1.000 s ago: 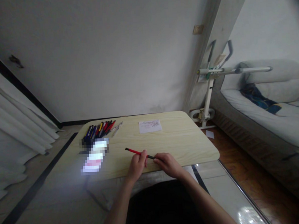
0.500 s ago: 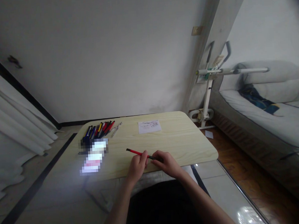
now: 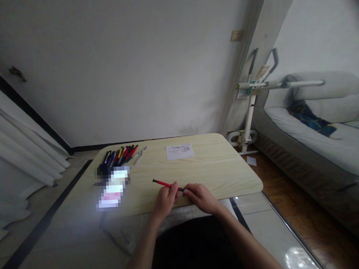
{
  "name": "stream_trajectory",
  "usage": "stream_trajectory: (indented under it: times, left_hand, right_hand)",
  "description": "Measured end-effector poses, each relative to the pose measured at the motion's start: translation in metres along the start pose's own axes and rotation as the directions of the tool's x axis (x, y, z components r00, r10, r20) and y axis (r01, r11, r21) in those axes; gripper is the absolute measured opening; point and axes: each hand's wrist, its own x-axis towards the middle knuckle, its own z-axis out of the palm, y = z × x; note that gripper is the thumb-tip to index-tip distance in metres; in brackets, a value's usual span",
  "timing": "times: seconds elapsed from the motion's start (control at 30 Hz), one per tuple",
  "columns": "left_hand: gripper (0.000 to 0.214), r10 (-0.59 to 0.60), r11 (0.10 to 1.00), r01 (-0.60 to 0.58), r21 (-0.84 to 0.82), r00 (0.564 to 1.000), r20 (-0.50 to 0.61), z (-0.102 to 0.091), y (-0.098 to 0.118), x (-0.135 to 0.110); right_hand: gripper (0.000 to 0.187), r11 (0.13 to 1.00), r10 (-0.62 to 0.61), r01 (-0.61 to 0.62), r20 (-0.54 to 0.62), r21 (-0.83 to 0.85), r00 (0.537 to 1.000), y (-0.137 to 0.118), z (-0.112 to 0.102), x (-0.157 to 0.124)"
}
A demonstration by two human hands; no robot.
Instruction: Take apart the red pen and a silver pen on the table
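Observation:
A red pen with black ends (image 3: 163, 184) is held slantwise just above the near edge of the table, its far end pointing up and left. My left hand (image 3: 166, 198) is closed around the red barrel, thumb on top. Against the pen's black near end, my right hand (image 3: 201, 195) has its fingers and thumb closed, hiding the tip. Further off on the table lies a white paper card (image 3: 179, 151) with dark printing or drawing on it.
Several pens and markers (image 3: 120, 155) lie in a row at the table's (image 3: 220, 164) back left. Nearer stands a bright pixelated screen (image 3: 113, 188). A wall is behind the table; a white exercise machine (image 3: 249, 110) and a bed (image 3: 314, 131) are to the right.
My right hand's fingers have closed more tightly around the pen's black end. The pen and my left hand have hardly moved.

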Motion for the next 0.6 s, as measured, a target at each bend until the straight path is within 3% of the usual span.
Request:
stream_trajectory:
  times: [0.13,0.37,0.6]
  left_hand:
    - [0.049,0.003,1.000,-0.003,-0.009,1.000,-0.008,-0.0002,0.0022,-0.0008]
    - [0.050,-0.002,1.000,0.002,-0.008,1.000,-0.016,0.0005,0.0028,-0.0008]
    - [0.049,0.018,0.999,-0.018,0.026,1.000,-0.006,0.0006,0.0005,-0.0005]
  right_hand:
    - [0.026,0.998,0.004,-0.004,0.001,0.061,1.000,0.0017,0.0012,-0.0003]
    - [0.011,0.988,0.064,-0.048,-0.105,0.147,0.992,0.0067,0.0073,-0.0013]
    - [0.009,0.992,0.038,-0.028,-0.080,0.124,0.996,0.0050,0.0037,-0.0026]
